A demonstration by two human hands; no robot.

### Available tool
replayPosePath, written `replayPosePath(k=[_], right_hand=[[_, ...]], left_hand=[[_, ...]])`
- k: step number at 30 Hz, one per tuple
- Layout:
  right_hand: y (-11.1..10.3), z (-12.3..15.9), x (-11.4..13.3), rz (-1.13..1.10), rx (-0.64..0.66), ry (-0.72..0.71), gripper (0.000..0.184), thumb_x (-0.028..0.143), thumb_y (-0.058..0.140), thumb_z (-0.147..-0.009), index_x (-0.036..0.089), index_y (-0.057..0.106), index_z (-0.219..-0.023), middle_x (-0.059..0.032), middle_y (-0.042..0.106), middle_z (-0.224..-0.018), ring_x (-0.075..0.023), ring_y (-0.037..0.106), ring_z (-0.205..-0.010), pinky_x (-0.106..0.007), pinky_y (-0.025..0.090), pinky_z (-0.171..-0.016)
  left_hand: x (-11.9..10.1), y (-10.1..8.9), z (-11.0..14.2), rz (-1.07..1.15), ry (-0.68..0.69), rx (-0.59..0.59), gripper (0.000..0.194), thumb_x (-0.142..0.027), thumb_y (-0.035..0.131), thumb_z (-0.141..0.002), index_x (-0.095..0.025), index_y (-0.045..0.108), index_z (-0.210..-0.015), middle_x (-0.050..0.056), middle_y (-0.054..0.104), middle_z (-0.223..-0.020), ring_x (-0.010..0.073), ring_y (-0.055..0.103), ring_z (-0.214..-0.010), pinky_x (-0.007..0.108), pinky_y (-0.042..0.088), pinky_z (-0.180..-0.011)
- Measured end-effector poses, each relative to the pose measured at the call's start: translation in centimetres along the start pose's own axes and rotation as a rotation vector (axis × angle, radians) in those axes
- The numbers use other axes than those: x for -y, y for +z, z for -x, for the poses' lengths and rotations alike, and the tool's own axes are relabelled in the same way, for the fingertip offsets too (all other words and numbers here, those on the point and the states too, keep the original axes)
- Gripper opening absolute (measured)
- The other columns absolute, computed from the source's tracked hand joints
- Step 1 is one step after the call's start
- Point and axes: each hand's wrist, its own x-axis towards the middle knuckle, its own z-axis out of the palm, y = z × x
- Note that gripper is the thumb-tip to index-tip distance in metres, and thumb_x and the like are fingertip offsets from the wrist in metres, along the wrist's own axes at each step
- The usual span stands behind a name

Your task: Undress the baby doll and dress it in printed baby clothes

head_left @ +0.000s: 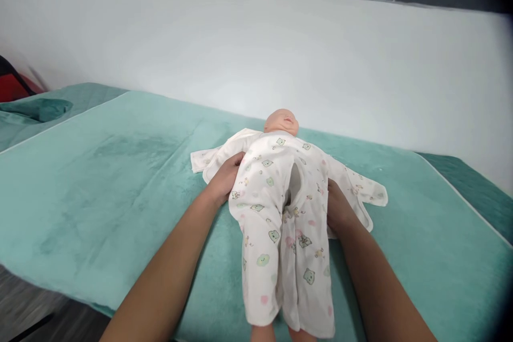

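A baby doll [281, 120] lies on its back on a teal blanket [100, 181], head away from me. It wears a white printed romper [280, 214] whose front gapes open at the belly; the bare feet poke out at the bottom. My left hand [224, 179] grips the doll's side under the left sleeve, fingers curled around the cloth. On the other side my right hand [336, 206] holds the torso, its fingers mostly hidden behind the romper.
The blanket covers a wide padded surface running to a white wall [280, 53]. A folded teal cloth [36, 109] and a red and black object [12, 85] sit at the far left. Dark floor [28, 310] shows at the lower left.
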Motion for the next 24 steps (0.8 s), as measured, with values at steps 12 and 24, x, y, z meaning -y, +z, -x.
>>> replayPosePath(k=[12, 24], right_hand=[[-0.2, -1.1, -0.7, 0.290, -0.100, -0.206, 0.032, 0.036, 0.061, -0.078, 0.019, 0.073, -0.103, -0.0091, 0.073, -0.117, -0.0363, 0.062, -0.111, -0.046, 0.049, -0.093], [-0.5, -3.4, -1.7, 0.198, -0.036, -0.342, 0.049, 0.040, 0.069, -0.074, 0.021, 0.070, -0.120, -0.0098, 0.068, -0.128, -0.0364, 0.057, -0.124, -0.046, 0.046, -0.103]], left_hand=[[0.3, 0.2, -0.2, 0.056, -0.014, -0.023, 0.027, -0.022, 0.061, -0.069, -0.017, 0.070, -0.094, 0.005, 0.071, -0.093, 0.0199, 0.062, -0.082, 0.033, 0.047, -0.074], [1.6, 1.0, -1.7, 0.034, 0.108, -0.208, 0.023, -0.028, 0.064, -0.071, -0.018, 0.068, -0.091, 0.005, 0.072, -0.091, 0.0250, 0.063, -0.095, 0.034, 0.048, -0.084]])
